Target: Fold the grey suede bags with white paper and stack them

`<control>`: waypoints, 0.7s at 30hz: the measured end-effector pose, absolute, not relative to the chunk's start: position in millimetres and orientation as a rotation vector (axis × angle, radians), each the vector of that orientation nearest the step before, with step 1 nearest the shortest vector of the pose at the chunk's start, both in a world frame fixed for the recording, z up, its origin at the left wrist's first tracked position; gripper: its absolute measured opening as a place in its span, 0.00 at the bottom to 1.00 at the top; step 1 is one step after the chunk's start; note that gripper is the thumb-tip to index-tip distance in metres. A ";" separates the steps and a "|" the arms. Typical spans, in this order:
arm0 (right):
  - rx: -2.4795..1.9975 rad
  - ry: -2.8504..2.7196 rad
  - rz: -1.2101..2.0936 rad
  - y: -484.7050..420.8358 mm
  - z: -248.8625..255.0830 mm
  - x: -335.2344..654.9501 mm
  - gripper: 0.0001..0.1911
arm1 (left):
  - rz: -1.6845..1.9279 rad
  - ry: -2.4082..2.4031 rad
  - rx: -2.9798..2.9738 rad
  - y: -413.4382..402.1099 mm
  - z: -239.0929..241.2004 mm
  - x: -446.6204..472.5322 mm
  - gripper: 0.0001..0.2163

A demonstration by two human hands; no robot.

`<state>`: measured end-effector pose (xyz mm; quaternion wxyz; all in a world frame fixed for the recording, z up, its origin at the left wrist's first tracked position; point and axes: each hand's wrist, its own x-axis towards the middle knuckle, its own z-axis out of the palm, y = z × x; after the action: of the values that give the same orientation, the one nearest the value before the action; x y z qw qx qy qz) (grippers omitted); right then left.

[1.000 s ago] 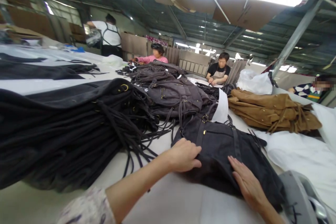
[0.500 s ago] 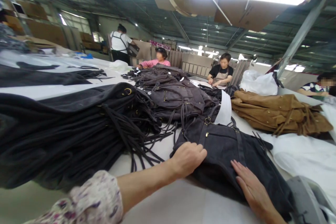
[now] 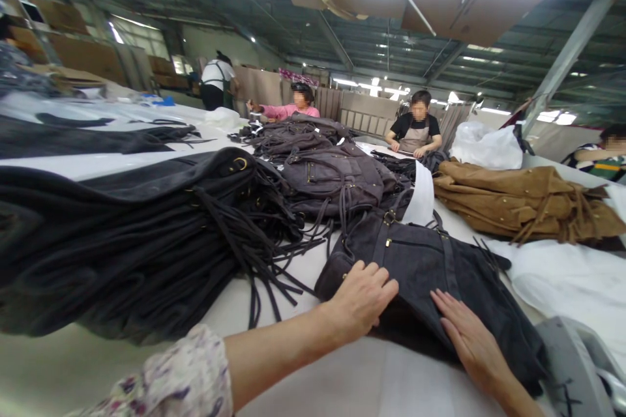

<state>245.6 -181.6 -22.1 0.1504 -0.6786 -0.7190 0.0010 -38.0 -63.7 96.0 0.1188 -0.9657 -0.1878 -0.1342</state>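
With both your hands down on the dark suede bag (image 3: pixel 420 273), you look to be at the smoothing and flattening step, pressing the piece out on the white table (image 3: pixel 313 384).

- Left hand (image 3: pixel 362 300): fingers loosely curled over the bag's near left edge, resting on it, not pinching.
- Right hand (image 3: pixel 469 339): palm down, fingers straight and together, laid flat on the near right part. Nothing held in either hand.
- Bag: lies flat just in front of you, between the black fringed pile (image 3: pixel 127 234) on your left and the tan pile (image 3: pixel 518 202) well off to the right. Charcoal nap, gold-toned zip and ring at the top, straps running down the face, thin fringe trailing at its right side.
- Next move, by my reading: needs a firmer hold at an edge, since flat palms will only slide soft suede. Mind the loose fringe cords nearby.
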 end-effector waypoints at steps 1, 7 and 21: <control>-1.955 -2.072 0.004 -181.7 -22.4 245.6 0.26 | -0.388 -0.506 -2.829 -62.7 89.1 -38.0 0.16; -1.971 -2.129 -0.036 -181.9 -24.0 245.5 0.28 | -0.490 -0.146 -2.827 -38.3 48.1 -55.3 0.06; -1.942 -2.163 -0.050 -186.8 -31.0 253.1 0.32 | -0.800 -0.621 -3.388 -19.9 101.8 -115.7 0.15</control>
<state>253.1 -186.8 -31.0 0.1167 -0.6635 -0.7388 -0.0171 -115.7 -19.9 101.8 -0.1962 -0.9395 -0.1723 -0.2218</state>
